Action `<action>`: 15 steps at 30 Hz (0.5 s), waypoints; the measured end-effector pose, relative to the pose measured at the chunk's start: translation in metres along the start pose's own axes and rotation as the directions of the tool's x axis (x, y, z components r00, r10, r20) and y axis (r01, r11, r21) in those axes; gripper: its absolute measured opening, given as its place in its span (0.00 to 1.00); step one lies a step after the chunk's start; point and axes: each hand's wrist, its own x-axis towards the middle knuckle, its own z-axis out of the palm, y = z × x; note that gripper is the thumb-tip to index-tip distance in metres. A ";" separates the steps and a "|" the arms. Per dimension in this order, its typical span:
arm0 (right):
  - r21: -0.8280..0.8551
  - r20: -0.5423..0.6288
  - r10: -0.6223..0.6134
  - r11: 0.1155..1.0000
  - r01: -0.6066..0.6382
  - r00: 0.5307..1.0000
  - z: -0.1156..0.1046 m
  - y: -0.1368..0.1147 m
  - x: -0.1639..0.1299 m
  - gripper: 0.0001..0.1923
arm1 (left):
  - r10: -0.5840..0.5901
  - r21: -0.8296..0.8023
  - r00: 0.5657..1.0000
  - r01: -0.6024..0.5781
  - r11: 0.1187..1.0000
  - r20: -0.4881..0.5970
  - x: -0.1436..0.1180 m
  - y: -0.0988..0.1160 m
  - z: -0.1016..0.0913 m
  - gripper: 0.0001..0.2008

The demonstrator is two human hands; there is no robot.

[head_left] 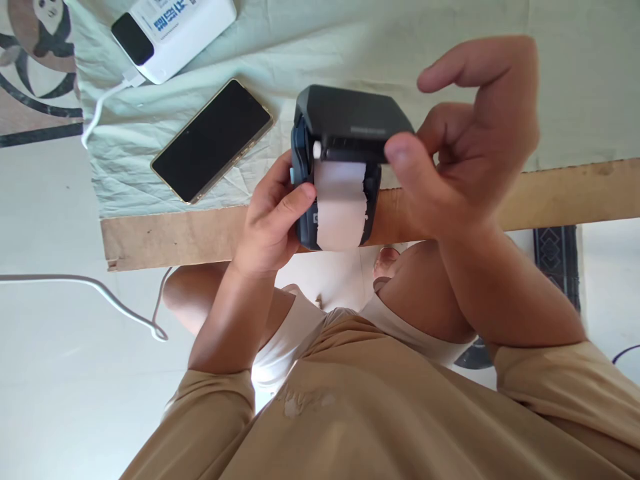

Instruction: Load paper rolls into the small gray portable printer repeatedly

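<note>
A small dark label printer (304, 230) is held above the table's near edge, its black lid (355, 110) swung up. From under the lid a strip of white paper (341, 207) hangs over the printer's front. My left hand (275, 217) grips the printer's left side, thumb on the front next to the paper. At the lid's right corner, my right hand (470, 140) pinches the lid between thumb and a bent finger, while its index finger is raised and curved. The inside of the printer is mostly hidden by the lid and the paper.
A black-screened phone (213, 140) lies on the pale green cloth (280, 40), left of the printer. Beyond it is a white power bank (193, 33) with a white cable (103, 100) plugged in. The table's wooden edge (175, 237) runs across, above my knees.
</note>
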 end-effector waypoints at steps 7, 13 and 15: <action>0.257 -0.122 0.150 0.960 -0.114 0.981 0.011 -0.016 0.008 0.10 | 0.027 0.061 0.998 -0.023 0.998 -0.060 -0.001 -0.004 0.001 0.20; -0.234 0.301 0.012 0.970 0.061 0.954 0.001 -0.019 0.009 0.03 | -0.029 0.084 0.995 0.037 0.996 -0.096 -0.003 -0.002 0.005 0.29; -0.333 0.424 0.073 0.939 0.081 0.903 -0.005 -0.021 0.010 0.08 | -0.039 0.095 0.994 0.049 0.994 -0.102 -0.004 -0.003 0.003 0.31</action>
